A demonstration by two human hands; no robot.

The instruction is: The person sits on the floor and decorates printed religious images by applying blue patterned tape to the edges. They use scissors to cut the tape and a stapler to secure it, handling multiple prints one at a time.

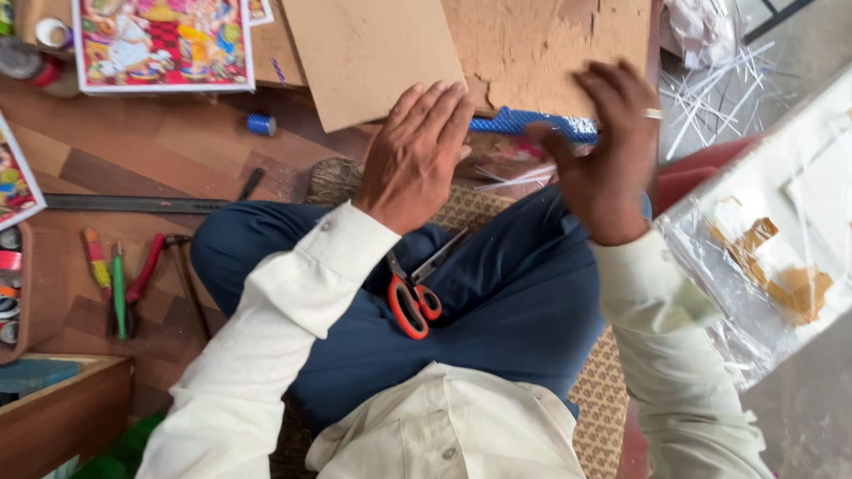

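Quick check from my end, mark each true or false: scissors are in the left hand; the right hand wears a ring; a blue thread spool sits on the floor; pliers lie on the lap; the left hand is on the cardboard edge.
1. The scissors are in the left hand. False: they lie on the lap, orange handles toward the body.
2. The right hand wears a ring. True.
3. A blue thread spool sits on the wooden floor. True.
4. The pliers lie on the lap. False: they are on the floor, far left.
5. The left hand rests on the cardboard sheet edge. True.
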